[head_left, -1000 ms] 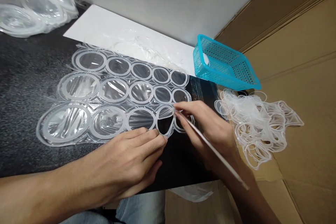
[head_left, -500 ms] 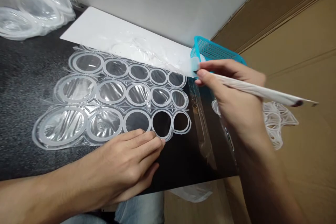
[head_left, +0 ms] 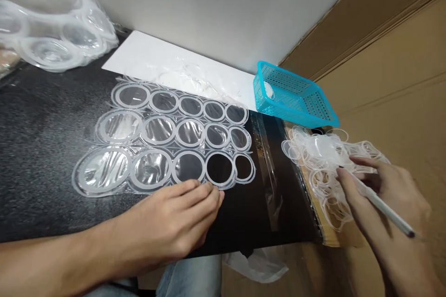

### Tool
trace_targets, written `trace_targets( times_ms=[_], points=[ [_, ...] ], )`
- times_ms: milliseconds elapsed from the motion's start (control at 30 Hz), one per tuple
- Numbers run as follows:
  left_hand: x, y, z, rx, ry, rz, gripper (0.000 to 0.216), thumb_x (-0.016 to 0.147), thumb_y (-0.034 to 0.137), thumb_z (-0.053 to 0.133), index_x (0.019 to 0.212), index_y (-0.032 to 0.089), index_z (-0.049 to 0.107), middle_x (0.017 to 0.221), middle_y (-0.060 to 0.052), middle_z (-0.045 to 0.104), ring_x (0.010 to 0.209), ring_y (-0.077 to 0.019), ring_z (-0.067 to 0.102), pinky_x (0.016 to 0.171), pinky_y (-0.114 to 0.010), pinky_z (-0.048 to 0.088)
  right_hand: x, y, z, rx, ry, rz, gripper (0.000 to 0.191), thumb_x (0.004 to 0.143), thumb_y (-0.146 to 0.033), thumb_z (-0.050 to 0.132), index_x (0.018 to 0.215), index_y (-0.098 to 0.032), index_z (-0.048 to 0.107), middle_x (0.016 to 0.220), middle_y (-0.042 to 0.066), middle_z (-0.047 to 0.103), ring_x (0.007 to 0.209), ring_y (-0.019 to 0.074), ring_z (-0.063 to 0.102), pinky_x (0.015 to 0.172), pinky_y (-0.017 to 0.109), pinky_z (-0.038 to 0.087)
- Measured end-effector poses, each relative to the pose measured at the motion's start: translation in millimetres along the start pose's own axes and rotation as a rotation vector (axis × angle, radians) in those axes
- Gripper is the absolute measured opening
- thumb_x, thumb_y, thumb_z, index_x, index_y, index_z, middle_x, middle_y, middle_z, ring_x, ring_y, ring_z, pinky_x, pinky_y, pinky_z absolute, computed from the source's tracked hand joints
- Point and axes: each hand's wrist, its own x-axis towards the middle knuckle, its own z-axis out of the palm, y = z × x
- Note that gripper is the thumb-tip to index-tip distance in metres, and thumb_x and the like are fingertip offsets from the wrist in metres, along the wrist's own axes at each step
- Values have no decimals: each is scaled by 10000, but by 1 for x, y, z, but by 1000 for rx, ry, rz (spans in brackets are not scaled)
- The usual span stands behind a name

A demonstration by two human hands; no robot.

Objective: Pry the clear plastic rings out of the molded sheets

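Observation:
A clear plastic sheet of round, white-rimmed pieces (head_left: 190, 135) lies in rows on the black table. My left hand (head_left: 188, 216) has its fingers pressed together at the sheet's near edge, by the fourth circle. My right hand (head_left: 386, 199) is closed around a slim white pen-like tool (head_left: 383, 206) with a dark end. It hovers over a heap of thin clear plastic rings (head_left: 327, 181) at the right. A pale translucent piece (head_left: 325, 147) shows just beyond the right fingertips; blur hides whether they touch it.
A blue mesh basket (head_left: 296, 95) with a white round piece inside stands at the back right. White paper (head_left: 153, 53) lies along the wall under clear film. A bag of plastic rings (head_left: 52, 23) sits at back left. Cardboard (head_left: 393, 69) borders the right side.
My right hand has moved right and down from beside the basket to the ring heap, still gripping the tool. My left hand stays at the sheet's edge. The view has shifted slightly.

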Motion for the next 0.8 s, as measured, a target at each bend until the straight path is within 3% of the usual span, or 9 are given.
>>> trace_targets(
  times_ms=[100,233,333,433,600,800],
  points=[
    [-11,4,-13,46,-4,48,329,1095,114,442,1181,101,760,1209,-30,796,1116,-171,701,1022,-301,509,-23,-42,9,188,9,-42,244,984,-496,666,1124,-300,701,1101,89,742,952,343,747,913,504,565],
    [-39,3,-28,149,-38,-5,280,1092,150,496,1220,135,744,1314,-36,765,1221,-214,680,1058,-357,495,-43,-102,28,445,-242,-538,83,988,-251,700,1058,-286,727,1026,-1,776,876,185,764,837,283,596],
    [-50,-1,-30,188,-5,-108,246,1074,145,559,1238,97,736,1275,-70,782,1155,-227,715,1032,-370,500,-45,-138,44,647,-454,-732,162,1000,-126,664,1088,-259,690,1028,1,765,921,140,749,852,206,578],
    [-49,-3,-28,183,9,-168,282,1092,176,525,1240,81,744,1201,-76,806,1052,-225,747,976,-364,515,-41,-158,58,785,-537,-809,119,1022,-124,637,1090,-219,662,1012,37,736,938,161,724,861,243,574],
    [-44,-3,-25,138,40,-194,315,1110,201,483,1207,99,765,1191,-58,808,1059,-215,737,974,-359,500,-39,-161,68,795,-658,-784,83,1048,-159,617,1110,-211,639,1036,47,710,962,170,699,885,273,554],
    [-46,-4,-24,106,49,-196,312,1108,211,487,1165,94,771,1183,-58,804,1080,-229,722,965,-370,500,-41,-162,66,775,-637,-754,115,1033,-142,623,1109,-226,641,1031,31,720,950,167,717,877,266,568]
  ],
)
